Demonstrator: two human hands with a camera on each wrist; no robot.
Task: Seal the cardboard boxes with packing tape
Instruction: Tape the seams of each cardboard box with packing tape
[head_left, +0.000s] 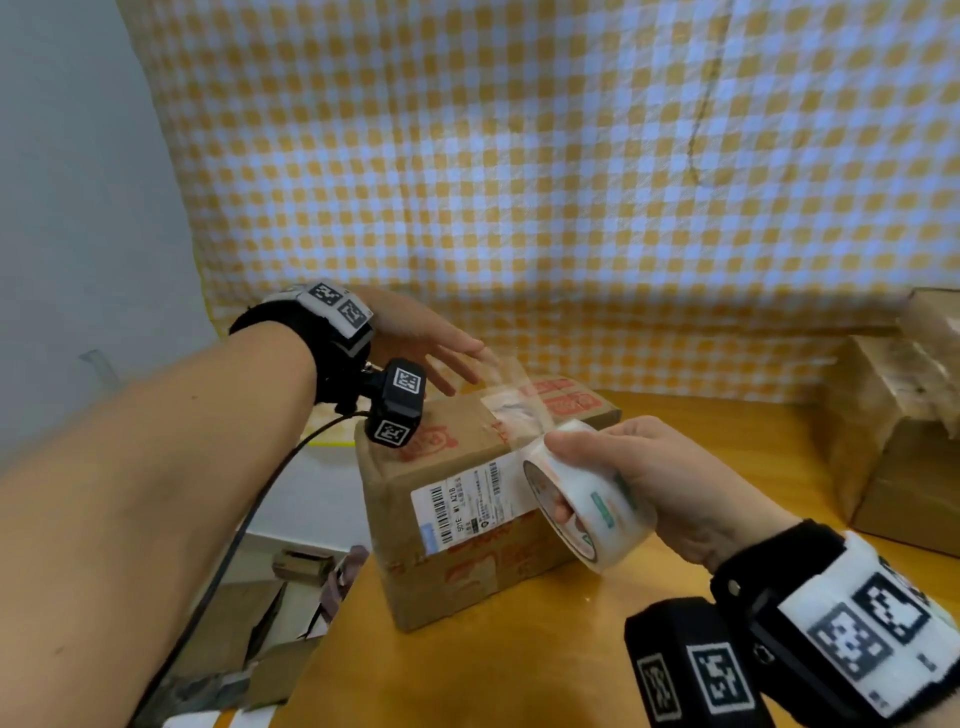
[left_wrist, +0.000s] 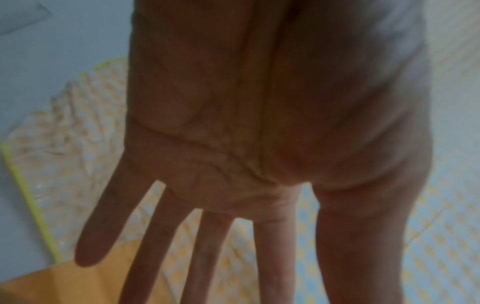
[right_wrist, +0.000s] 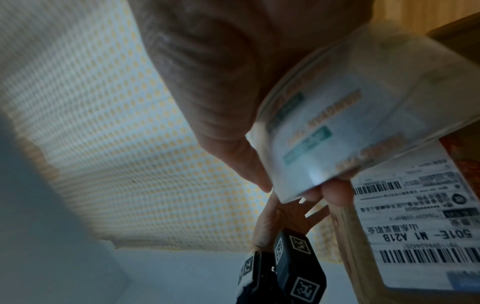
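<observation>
The tape roll (head_left: 582, 493) is being gripped by the right hand (head_left: 670, 488), fingers hooked through its core. Its thin, sticky strip (head_left: 514, 400) is being stretched beyond that grip over the box (head_left: 467, 499). The left hand (head_left: 426, 343) is being held flat, gripping nothing.

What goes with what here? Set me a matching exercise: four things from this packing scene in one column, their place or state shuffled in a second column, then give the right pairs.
Things
1. left hand
2. right hand
3. brown cardboard box with red print
4. white shipping label with barcodes

Places or states
A. stuck on the box's near side
B. grips the clear packing tape roll
C. stands on the yellow wooden table
D. fingers straight, spread above the box's far end

Pairs: 1-D, 2-B, 3-C, 4-A
</observation>
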